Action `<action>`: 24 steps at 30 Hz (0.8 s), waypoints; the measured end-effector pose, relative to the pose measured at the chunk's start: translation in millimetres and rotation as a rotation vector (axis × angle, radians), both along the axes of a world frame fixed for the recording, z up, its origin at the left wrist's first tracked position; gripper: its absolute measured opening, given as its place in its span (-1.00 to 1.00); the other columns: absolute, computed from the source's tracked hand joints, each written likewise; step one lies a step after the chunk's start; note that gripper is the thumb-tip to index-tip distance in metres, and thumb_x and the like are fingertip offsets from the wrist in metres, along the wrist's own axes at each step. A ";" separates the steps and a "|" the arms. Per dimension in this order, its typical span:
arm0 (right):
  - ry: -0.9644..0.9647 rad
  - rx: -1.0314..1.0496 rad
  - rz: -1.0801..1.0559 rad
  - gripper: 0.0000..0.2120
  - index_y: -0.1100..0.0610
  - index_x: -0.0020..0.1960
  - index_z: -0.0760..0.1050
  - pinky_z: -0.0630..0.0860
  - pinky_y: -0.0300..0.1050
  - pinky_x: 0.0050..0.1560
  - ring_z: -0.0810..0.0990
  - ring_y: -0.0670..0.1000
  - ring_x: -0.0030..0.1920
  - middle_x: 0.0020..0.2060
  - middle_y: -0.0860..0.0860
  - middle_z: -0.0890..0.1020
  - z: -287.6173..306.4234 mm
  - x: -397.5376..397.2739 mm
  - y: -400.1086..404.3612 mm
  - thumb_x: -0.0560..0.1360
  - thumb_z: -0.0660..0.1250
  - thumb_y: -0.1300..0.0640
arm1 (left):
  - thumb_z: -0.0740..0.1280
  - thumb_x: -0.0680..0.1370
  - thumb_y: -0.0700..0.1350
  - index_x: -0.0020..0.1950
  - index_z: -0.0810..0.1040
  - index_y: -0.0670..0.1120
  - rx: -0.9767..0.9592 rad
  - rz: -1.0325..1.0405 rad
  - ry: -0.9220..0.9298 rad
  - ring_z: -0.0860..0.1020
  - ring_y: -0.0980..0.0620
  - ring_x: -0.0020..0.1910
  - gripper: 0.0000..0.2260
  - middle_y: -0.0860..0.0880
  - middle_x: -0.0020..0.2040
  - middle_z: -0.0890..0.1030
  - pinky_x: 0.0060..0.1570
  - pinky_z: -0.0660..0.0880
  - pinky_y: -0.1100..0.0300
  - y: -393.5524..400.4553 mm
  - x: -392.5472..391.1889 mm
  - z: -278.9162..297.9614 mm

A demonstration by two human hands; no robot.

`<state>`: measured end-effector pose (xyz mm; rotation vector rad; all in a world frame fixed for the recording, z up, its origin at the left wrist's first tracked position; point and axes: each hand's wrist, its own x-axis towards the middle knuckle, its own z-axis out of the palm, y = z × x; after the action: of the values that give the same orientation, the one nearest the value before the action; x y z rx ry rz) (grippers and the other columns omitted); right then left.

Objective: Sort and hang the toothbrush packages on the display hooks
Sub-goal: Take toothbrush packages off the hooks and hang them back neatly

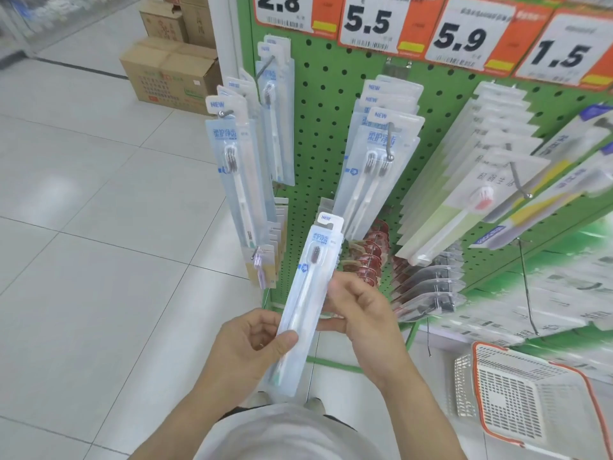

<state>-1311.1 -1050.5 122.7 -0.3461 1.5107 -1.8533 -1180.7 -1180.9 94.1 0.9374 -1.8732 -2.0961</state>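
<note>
A long clear toothbrush package (311, 270) with a white "NEW" tab is held tilted in front of the green pegboard (328, 104). My left hand (252, 346) grips its lower part, thumb across the front. My right hand (358, 307) holds its right edge at mid-height, fingers curled behind it. Matching single-brush packages (238, 171) hang on the left hook (227, 112). Twin-brush packages (374, 161) hang on the middle hook (389, 144). A further row of white packages (471, 180) hangs on a hook to the right.
Price cards (371, 21) line the top of the board. Red and dark packs (368, 257) hang lower down. An orange-rimmed white basket (517, 393) sits at lower right. Cardboard boxes (172, 74) stand on the tiled floor at upper left.
</note>
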 end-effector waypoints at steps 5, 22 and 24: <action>0.166 0.003 -0.026 -0.84 0.22 0.12 0.58 0.67 0.00 -0.18 0.73 0.07 -0.12 -0.06 0.14 0.75 4.8 -4.1 -12.7 0.55 0.37 0.32 | 0.48 0.43 -0.03 -0.05 0.66 -0.08 -0.112 -0.125 -0.022 0.62 0.06 -0.22 -0.83 -0.02 -0.10 0.72 -0.16 0.51 0.33 -8.3 0.7 12.6; 0.817 0.095 -0.029 -0.81 -0.01 0.14 0.62 0.49 -0.39 -0.21 0.66 -0.16 -0.13 -0.13 -0.20 0.71 91.0 -12.0 -73.1 0.61 0.35 0.21 | 0.42 0.58 -0.12 0.03 0.61 0.00 -0.429 0.187 0.306 0.69 0.01 -0.16 -0.94 0.01 -0.11 0.71 -0.12 0.58 0.14 -64.5 -36.4 101.9; 0.864 0.135 -0.044 -0.80 -0.04 0.13 0.62 0.51 -0.33 -0.24 0.64 -0.15 -0.19 -0.17 -0.20 0.69 92.1 -11.8 -75.6 0.60 0.34 0.20 | 0.39 0.59 -0.25 -0.01 0.60 -0.05 -0.407 0.221 0.313 0.66 0.01 -0.26 -0.90 -0.02 -0.18 0.70 -0.20 0.56 0.18 -65.0 -41.5 97.3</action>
<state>-1322.8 -1126.1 214.8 -1.1601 2.1890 -1.6937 -1222.2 -1245.9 191.5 0.6430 -1.8335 -1.5481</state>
